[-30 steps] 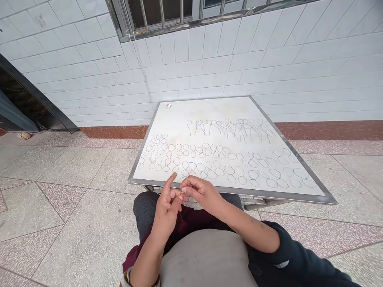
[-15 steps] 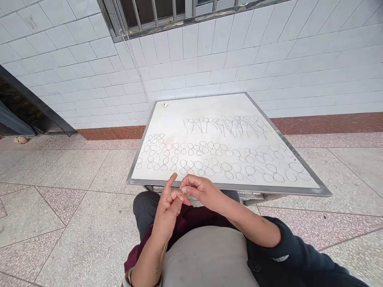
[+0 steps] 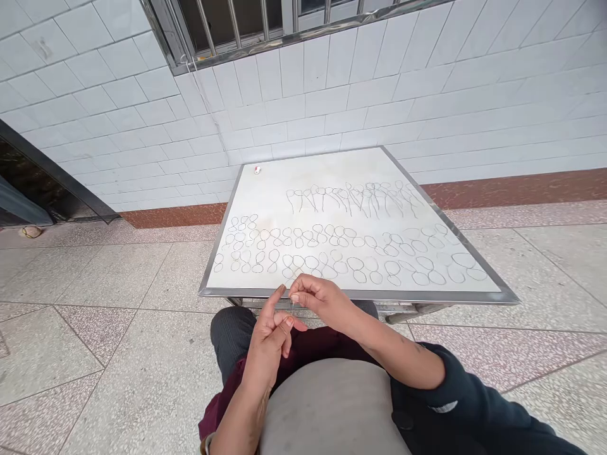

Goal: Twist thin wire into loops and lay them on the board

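In front of my lap, my left hand (image 3: 269,341) pinches a thin wire (image 3: 292,309) between thumb and a finger, with its index finger raised. Just above and to the right, my right hand (image 3: 320,296) has its thumb and index fingertips closed on the same wire. Only a short bit of it shows between the hands, so its full shape is hidden. Beyond them, thin wire figure-eight loops (image 3: 356,270) lie in rows on the white board top (image 3: 270,202) of a table. Farther back, wire loops with loose tails (image 3: 351,199) form another row.
The table's grey metal edge (image 3: 427,295) runs close in front of my hands. A small red-and-white object (image 3: 257,170) sits at the far left corner. Behind stands a white tiled wall (image 3: 313,114) with a barred window. Speckled stone floor (image 3: 118,354) surrounds the table.
The fingertips of my two hands have moved slightly apart, and more of the wire shows between them. My left index finger has come down a little. The view has shifted slightly.
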Action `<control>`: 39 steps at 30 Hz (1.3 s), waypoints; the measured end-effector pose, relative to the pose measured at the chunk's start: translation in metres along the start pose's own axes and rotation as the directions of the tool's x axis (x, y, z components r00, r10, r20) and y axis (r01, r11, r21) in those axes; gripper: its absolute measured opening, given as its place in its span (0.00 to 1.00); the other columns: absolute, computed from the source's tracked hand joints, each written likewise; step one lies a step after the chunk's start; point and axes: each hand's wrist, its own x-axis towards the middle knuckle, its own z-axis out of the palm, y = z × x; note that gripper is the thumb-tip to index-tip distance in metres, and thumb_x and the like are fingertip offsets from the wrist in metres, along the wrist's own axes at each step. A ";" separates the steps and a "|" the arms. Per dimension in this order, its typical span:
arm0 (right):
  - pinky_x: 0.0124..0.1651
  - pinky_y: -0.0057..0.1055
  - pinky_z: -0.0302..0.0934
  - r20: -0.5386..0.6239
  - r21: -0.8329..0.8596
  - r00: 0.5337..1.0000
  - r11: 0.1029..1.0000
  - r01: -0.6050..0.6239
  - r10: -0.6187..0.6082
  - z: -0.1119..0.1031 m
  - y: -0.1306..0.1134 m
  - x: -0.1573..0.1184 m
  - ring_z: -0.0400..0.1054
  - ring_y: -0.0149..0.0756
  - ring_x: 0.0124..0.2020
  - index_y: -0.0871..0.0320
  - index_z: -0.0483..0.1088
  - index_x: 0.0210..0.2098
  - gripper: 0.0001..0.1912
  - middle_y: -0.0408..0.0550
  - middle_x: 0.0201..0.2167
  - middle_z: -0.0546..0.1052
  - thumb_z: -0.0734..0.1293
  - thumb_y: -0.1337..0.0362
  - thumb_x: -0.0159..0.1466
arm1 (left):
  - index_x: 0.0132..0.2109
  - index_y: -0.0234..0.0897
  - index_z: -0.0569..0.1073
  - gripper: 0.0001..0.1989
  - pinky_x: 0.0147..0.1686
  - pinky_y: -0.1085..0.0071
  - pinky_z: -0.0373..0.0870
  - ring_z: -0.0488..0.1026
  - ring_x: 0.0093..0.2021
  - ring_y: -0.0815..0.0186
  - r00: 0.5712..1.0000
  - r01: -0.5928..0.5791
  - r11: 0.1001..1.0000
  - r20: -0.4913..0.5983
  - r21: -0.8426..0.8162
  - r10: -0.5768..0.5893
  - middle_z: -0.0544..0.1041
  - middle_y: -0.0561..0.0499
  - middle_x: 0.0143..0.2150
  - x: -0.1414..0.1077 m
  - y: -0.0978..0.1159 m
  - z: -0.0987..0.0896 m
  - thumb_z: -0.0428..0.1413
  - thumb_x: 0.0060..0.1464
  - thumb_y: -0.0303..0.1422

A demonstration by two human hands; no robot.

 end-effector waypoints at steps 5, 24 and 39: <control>0.35 0.29 0.54 -0.031 0.002 0.999 1.000 0.013 -0.013 -0.001 0.005 0.000 0.58 0.31 0.29 0.56 0.67 0.31 0.06 0.40 0.27 0.67 0.62 0.61 0.62 | 0.68 0.40 0.52 0.33 0.19 0.76 0.50 0.61 0.18 0.76 0.999 0.042 0.999 -0.008 -0.016 -0.042 0.78 0.51 0.33 -0.004 -0.004 -0.002 0.54 0.60 0.38; 0.37 0.31 0.55 -0.109 -0.021 0.991 0.997 0.069 -0.071 -0.015 0.010 0.005 0.61 0.32 0.31 0.55 0.66 0.32 0.07 0.41 0.29 0.68 0.63 0.58 0.62 | 0.67 0.42 0.55 0.33 0.46 0.64 0.66 0.71 0.44 0.63 0.998 0.046 0.999 0.038 -0.017 -0.045 0.77 0.44 0.47 -0.022 -0.004 -0.035 0.57 0.58 0.35; 0.35 0.29 0.55 0.069 0.034 0.994 0.996 0.078 -0.080 -0.008 0.003 -0.001 0.59 0.30 0.30 0.56 0.67 0.32 0.08 0.40 0.27 0.66 0.63 0.58 0.63 | 0.66 0.38 0.60 0.31 0.34 0.71 0.63 0.71 0.31 0.68 0.973 0.156 0.984 0.184 -0.090 -0.137 0.81 0.43 0.39 -0.012 0.011 -0.014 0.57 0.58 0.36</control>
